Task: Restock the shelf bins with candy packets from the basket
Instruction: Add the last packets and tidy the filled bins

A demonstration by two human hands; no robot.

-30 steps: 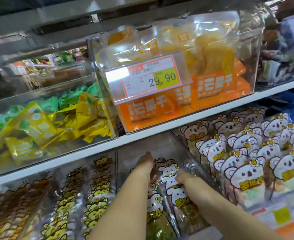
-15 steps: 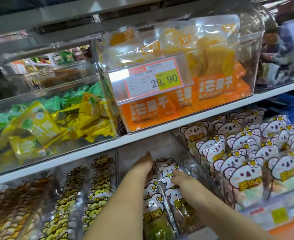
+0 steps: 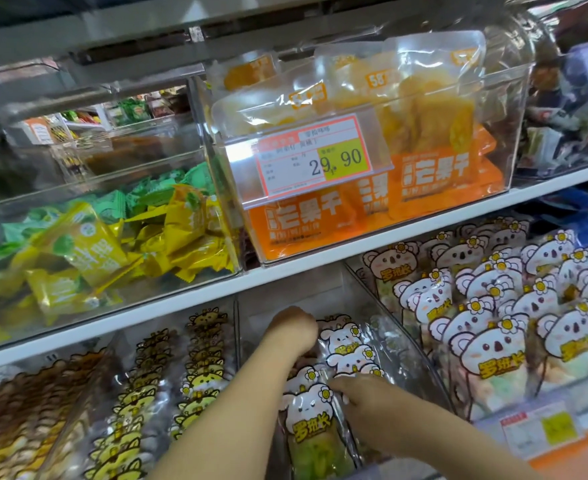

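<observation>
Both my arms reach into the middle clear bin (image 3: 401, 355) on the lower shelf. It holds a row of koala-printed candy packets (image 3: 308, 415) standing on edge. My left hand (image 3: 292, 329) is bent down at the back of the row, its fingers hidden behind the packets. Nearer the front, my right hand (image 3: 362, 396) lies on top of the packets, with its fingers resting on their upper edges. The basket is out of view.
A fuller bin of the same koala packets (image 3: 493, 344) stands to the right, and yellow cat-printed packets (image 3: 136, 407) fill the bin to the left. The white shelf edge (image 3: 355, 249) runs just above my hands. Above it are orange mango bags (image 3: 427, 178) and green-yellow candies (image 3: 91, 244).
My right hand has slid toward me and slightly left, onto the front packets. My left hand has stayed at the back of the row.
</observation>
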